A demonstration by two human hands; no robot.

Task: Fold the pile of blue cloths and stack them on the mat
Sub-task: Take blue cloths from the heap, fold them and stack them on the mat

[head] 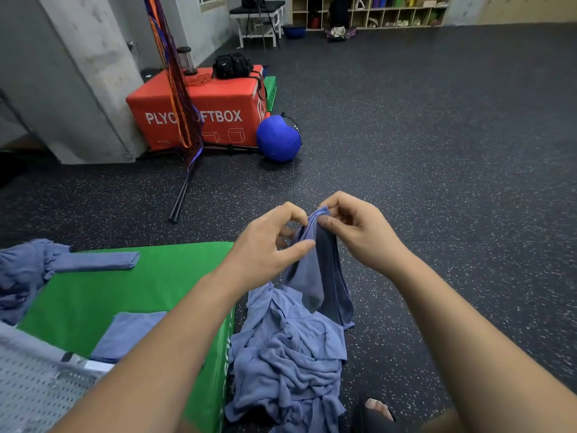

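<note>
Sprawling at your left, the green mat [125, 292] carries 2 folded cloths [128, 334]; the crumpled blue pile [290, 364] sits on the floor just beside it. Above, 1 cloth [315, 276] dangles, your left hand [268, 242] and right hand [356, 229] both pinching its top hem.

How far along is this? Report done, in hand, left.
Done: folded cloth and long folded cloth lie apart on the green mat. In hand: left hand and right hand pinch a hanging cloth by its top. Left: crumpled pile on the floor, another heap far left.
</note>
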